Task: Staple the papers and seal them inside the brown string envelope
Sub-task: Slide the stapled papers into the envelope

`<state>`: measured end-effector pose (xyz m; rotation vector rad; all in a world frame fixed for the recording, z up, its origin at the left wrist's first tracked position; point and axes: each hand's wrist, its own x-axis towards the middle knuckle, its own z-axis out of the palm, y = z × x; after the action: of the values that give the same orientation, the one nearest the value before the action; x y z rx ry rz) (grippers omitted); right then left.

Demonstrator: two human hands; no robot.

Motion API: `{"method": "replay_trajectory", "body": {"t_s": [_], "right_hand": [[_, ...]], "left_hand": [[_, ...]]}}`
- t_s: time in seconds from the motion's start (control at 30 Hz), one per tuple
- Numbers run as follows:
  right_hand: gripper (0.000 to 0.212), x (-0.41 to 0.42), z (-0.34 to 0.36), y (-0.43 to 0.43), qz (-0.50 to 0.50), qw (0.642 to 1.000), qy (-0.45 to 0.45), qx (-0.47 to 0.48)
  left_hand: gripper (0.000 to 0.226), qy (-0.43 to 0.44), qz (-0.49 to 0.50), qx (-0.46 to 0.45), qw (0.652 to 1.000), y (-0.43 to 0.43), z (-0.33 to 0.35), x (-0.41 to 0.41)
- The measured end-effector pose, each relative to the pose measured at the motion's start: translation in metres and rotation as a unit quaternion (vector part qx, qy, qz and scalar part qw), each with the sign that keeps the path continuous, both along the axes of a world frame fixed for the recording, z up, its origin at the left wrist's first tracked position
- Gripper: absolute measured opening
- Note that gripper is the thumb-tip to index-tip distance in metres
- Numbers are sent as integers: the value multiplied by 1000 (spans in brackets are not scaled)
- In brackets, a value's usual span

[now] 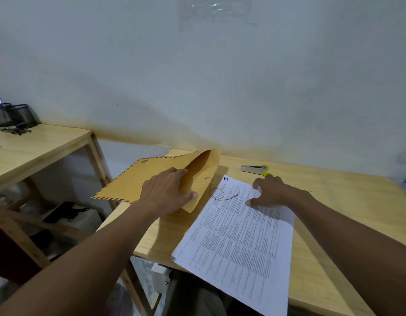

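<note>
The brown string envelope (140,179), edged with red and blue stripes, lies at the table's left end and overhangs it. My left hand (167,190) grips its open mouth, fingers inside and thumb on the flap. The envelope's thin black string (216,193) curls loose over the top corner of the papers. The stack of printed papers (240,238) lies flat on the wooden table (334,201). My right hand (270,190) presses on the stack's top edge, fingers curled. A grey stapler (254,168) with a yellow tip rests just beyond my right hand.
A second wooden table (38,144) stands to the left with two black mesh pen cups (15,115). A white wall rises close behind both tables. Dark items sit on shelves under the left table (60,210).
</note>
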<state>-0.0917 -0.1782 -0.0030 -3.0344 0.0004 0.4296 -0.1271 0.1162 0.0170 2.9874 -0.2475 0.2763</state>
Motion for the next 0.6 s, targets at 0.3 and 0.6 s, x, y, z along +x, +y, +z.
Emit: {"method": "replay_trajectory", "body": {"t_s": [0.3, 0.6], "right_hand": [[113, 0, 3, -16, -34, 997, 38, 62], [26, -10, 15, -33, -37, 982, -14, 183]], "left_hand": [[79, -12, 25, 25, 999, 15, -3, 9], [77, -17, 17, 48, 999, 16, -8, 11]]}}
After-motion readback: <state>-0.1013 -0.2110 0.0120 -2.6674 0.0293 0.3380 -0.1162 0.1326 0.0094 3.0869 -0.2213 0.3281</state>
